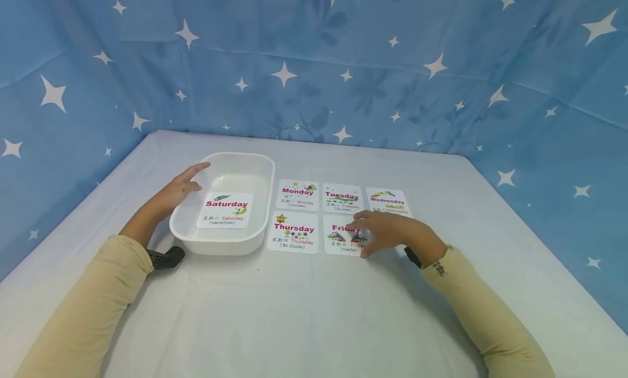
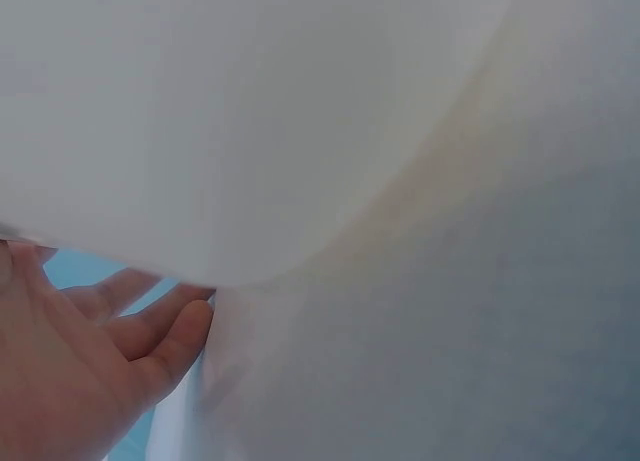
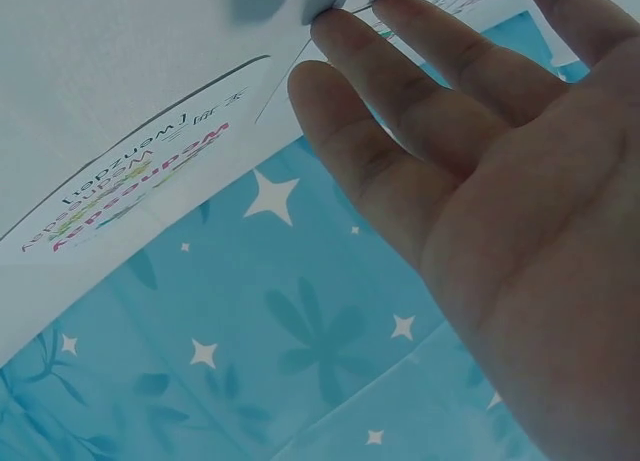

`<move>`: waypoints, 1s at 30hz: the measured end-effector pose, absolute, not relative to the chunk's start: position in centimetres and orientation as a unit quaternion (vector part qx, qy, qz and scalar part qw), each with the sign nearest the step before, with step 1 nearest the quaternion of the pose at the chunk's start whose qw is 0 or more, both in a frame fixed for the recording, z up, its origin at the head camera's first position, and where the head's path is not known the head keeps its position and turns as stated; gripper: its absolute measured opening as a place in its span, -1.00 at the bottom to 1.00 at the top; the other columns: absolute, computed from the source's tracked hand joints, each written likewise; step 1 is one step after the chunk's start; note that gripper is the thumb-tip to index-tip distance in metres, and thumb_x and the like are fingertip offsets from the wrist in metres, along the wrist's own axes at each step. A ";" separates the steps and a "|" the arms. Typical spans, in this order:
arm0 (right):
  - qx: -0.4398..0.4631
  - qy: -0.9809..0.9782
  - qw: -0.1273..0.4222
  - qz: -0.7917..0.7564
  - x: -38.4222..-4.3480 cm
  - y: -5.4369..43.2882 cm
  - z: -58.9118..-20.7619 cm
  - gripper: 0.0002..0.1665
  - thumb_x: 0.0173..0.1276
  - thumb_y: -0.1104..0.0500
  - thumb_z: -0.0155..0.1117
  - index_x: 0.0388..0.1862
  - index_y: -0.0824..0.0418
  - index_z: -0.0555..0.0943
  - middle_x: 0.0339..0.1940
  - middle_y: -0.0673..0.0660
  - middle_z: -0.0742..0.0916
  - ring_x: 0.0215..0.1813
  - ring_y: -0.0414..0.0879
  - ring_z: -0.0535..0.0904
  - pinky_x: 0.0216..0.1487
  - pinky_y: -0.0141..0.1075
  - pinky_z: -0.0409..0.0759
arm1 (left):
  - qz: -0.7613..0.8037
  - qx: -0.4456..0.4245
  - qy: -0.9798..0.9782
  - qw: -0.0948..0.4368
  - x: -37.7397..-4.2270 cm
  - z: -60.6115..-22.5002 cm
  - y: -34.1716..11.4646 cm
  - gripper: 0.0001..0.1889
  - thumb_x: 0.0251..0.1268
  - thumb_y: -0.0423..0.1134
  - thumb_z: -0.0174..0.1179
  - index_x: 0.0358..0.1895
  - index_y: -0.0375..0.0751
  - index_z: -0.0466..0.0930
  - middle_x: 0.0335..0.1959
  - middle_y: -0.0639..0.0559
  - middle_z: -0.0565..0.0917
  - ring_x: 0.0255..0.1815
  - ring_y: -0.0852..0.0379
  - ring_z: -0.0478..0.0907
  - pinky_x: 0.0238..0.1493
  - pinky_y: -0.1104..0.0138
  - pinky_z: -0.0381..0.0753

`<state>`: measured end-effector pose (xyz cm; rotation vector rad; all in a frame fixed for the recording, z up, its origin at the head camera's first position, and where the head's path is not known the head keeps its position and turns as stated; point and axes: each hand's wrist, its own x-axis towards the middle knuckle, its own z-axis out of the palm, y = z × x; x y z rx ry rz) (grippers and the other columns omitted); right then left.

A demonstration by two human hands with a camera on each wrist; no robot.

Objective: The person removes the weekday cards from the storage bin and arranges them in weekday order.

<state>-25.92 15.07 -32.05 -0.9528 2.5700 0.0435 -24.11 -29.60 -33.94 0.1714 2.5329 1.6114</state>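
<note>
My left hand [image 1: 179, 190] is at the left rim of a white plastic tub [image 1: 269, 214], index finger stretched along the rim and thumb over the inside. From below, its loosely bent fingers [image 2: 180, 341] reach the tub's edge. Inside the tub lies a Saturday card [image 1: 225, 217], face up. My right hand [image 1: 392, 231] hovers low over the Friday card [image 1: 338, 246], fingers spread, with index finger and thumb overlapping its right part. Its fingers [image 3: 350, 71] are extended near the tabletop. The Wednesday card [image 1: 387, 198] is partly hidden behind that hand.
Monday [image 1: 298, 198] and Tuesday [image 1: 342, 199] cards lie in the back row beside Wednesday. The Thursday card [image 1: 293, 239] sits in front, left of Friday. A white cloth covers the table [image 1: 294, 312]; blue star-patterned curtains [image 1: 314, 67] surround its back and sides.
</note>
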 end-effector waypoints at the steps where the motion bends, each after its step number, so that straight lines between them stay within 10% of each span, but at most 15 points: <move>1: -0.339 0.919 0.201 0.014 -26.0 15.0 -32.0 -0.16 0.06 -0.04 0.36 0.34 0.06 0.30 0.38 0.20 0.30 0.38 0.16 0.20 0.29 0.05 0.23 | 0.533 0.055 0.842 0.066 -24.1 -34.0 -29.6 -0.30 0.26 -0.42 -0.29 0.46 -0.10 -0.29 0.42 -0.34 -0.08 0.19 -0.18 0.27 -0.21 0.52 0.46; 30: -0.371 0.921 0.088 -0.072 -27.3 6.7 -29.9 -0.02 0.12 -0.29 0.18 0.45 -0.08 0.02 0.49 0.10 0.04 0.49 0.10 -0.09 0.34 0.16 0.09 | 0.523 0.036 0.850 0.054 -24.1 -33.8 -29.3 -0.31 0.25 -0.40 -0.29 0.46 -0.04 -0.23 0.45 -0.26 -0.13 0.30 -0.26 0.16 0.19 0.01 0.30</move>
